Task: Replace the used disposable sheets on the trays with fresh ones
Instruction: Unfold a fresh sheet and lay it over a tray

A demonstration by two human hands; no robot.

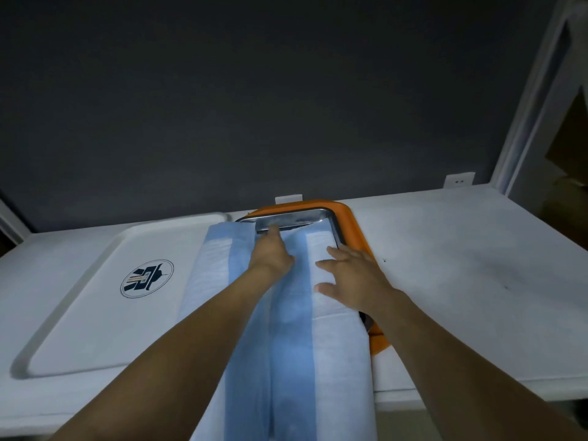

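A long blue and white sheet point(286, 345), folded lengthwise, lies along a metal tray point(296, 218) and covers most of it, so that only the tray's shiny far end shows. The sheet's near end hangs over the front edge of the white table point(461, 265). The metal tray sits inside an orange tray point(350, 224), whose rim shows at the far end and along the right side. The left hand point(270, 249) reaches forward over the middle of the sheet, its fingertips at the sheet's far edge where the bare metal begins; whether they press down on that edge or pinch it cannot be told from here. The right hand point(353, 275) lies flat on the white strip at the right of the sheet, fingers straight and spread, pointing left, holding nothing. Just left of the sheet, and partly under its edge, a white tray point(95, 297) with a round dark logo point(147, 279) rests on the table. A dark wall point(254, 90) stands behind the table, with a white socket point(459, 181) low on it at the right
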